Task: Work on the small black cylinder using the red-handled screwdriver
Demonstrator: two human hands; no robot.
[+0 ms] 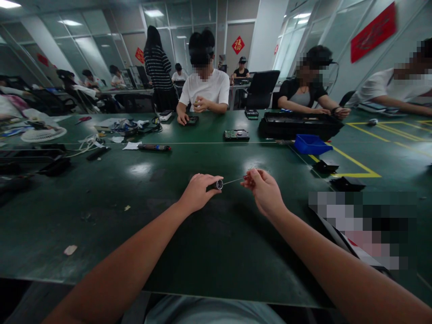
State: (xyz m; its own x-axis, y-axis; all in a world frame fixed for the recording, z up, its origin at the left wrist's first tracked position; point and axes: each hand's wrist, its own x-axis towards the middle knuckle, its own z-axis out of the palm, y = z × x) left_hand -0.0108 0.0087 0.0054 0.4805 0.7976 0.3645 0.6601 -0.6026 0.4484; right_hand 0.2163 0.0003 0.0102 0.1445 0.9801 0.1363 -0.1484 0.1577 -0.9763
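Above the green tabletop (216, 252), my left hand (197, 191) is closed around a short dark cylinder (219, 184). Its round, silvery-rimmed end faces right. My right hand (263, 189) pinches a thin metal rod (233, 181) by its right end, where something small and reddish-brown shows at the fingertips. The rod reaches left to the cylinder's round end; whether it goes inside or only touches, I cannot tell. Both hands hang near the middle of the table, a short gap apart.
Ahead lie a hard drive (236, 134), a blue tray (312, 145) and a long black casing (300, 125). An electric screwdriver (154, 147) and cables (126, 127) are at left. Black pieces (347, 183) lie to the right. Co-workers sit across the table.
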